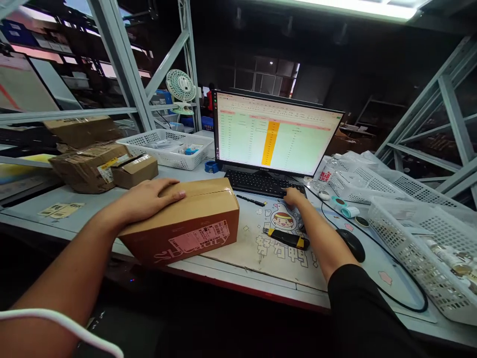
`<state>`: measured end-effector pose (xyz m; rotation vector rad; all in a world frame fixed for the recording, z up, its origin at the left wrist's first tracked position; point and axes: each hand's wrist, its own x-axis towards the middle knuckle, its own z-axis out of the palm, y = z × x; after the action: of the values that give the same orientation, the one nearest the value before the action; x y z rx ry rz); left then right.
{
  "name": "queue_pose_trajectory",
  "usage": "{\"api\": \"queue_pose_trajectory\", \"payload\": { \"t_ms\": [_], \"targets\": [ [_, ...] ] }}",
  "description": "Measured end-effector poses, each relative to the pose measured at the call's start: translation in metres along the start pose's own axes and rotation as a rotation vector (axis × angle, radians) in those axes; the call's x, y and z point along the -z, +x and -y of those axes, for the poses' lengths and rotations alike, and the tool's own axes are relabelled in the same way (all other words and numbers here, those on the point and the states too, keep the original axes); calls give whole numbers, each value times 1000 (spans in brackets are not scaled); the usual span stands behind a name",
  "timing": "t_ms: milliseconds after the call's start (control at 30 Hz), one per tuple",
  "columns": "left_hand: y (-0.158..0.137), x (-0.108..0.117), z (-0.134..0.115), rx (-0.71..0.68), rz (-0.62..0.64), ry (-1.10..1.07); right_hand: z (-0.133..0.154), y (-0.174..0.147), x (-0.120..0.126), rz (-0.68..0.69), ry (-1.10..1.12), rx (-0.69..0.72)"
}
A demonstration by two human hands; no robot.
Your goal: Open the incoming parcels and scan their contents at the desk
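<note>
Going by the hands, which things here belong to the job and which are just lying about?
Likely the job:
- cardboard box, under the left hand
- keyboard, right hand at its right end
- lit monitor

Apparently lying about:
- pen
- box cutter
- fan

box [214, 196] is plain brown with a pinkish label [201, 239], utility knife [285, 237] in black and yellow, keyboard [253, 183] all black, fan [181, 85] minty green, spreadsheet [238, 136] pale green with one loud orange column [271, 144] lol

Overhead tube lt [372, 7] glaring; bkgd [231, 44] v. dim; monitor [242, 136] bright; edges stretched.
</note>
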<state>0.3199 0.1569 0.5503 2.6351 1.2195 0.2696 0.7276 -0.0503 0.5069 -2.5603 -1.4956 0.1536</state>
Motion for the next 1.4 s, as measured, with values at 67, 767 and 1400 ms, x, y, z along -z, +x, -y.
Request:
{"api": "queue_pose_trajectory", "payload": {
  "t_ms": [67,767,1400],
  "targets": [
    [-1,-1,2,-17,-12,-9,6,-4,-1,35,4,32],
    [10,-1,14,-77,-69,-243,83,-47,4,8,281,442],
    [15,-23,40,231,-161,-985,93,-13,-6,289,626,509]
  ]
}}
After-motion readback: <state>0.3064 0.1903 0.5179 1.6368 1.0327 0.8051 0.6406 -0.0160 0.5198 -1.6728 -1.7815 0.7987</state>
